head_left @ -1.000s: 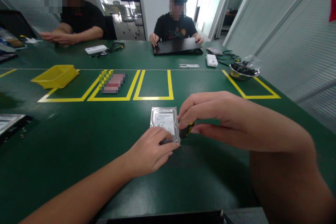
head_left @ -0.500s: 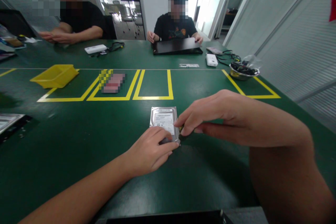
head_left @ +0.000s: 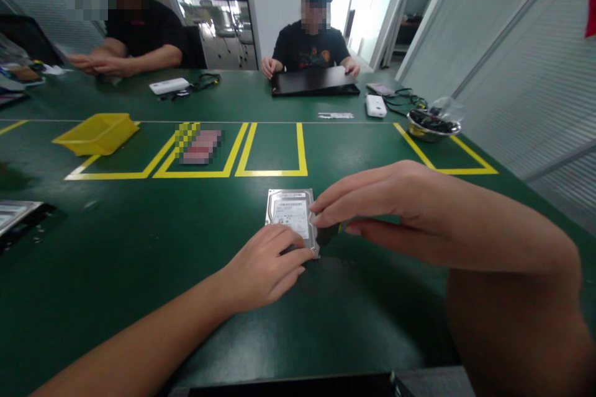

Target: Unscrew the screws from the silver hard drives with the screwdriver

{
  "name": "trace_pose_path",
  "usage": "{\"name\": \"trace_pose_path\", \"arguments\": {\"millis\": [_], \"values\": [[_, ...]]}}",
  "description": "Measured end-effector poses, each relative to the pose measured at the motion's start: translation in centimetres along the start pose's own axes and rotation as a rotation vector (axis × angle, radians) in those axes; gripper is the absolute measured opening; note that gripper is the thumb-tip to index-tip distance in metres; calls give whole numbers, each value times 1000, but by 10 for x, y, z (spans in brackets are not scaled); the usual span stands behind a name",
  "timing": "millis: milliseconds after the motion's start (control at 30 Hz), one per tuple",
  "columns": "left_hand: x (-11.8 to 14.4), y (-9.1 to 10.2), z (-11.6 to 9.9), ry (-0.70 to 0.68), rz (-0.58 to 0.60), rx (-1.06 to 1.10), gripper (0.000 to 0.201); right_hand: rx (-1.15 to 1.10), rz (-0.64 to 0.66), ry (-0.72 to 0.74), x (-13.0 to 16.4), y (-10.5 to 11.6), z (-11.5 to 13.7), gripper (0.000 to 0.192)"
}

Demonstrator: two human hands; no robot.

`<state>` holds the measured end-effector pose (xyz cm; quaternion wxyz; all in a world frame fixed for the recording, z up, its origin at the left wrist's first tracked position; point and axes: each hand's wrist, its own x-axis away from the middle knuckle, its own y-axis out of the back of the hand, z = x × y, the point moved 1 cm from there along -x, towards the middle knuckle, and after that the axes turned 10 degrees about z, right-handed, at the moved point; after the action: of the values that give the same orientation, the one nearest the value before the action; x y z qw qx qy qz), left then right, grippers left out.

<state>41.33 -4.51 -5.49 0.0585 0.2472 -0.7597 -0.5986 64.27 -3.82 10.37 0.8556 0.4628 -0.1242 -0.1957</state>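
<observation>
A silver hard drive with a white label lies flat on the green table, straight ahead of me. My left hand rests over its near end, fingers curled on the near right corner and holding it. At the drive's right edge, my right hand has fingers and thumb around a short dark screwdriver with a bit of yellow on its handle. The screwdriver lies roughly level against that edge. Its tip is hidden, so contact with a screw cannot be made out.
A yellow bin and a metal bowl of dark cables stand beyond yellow tape outlines. A dark-framed device lies at left beside small loose bits. Two people sit opposite, one handling a black laptop-like panel.
My right hand's fingers have straightened and shifted slightly, so more of the dark screwdriver shows. The left hand and the hard drive stay in place.
</observation>
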Motion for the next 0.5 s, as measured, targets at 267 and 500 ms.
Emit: {"name": "trace_pose_path", "arguments": {"millis": [267,500], "values": [[1,0,2,6,6,12,29,78,-8,-91,-1,-3,9,30],[1,0,2,9,8,8,29,199,-57,-183,-4,-6,15,23]]}}
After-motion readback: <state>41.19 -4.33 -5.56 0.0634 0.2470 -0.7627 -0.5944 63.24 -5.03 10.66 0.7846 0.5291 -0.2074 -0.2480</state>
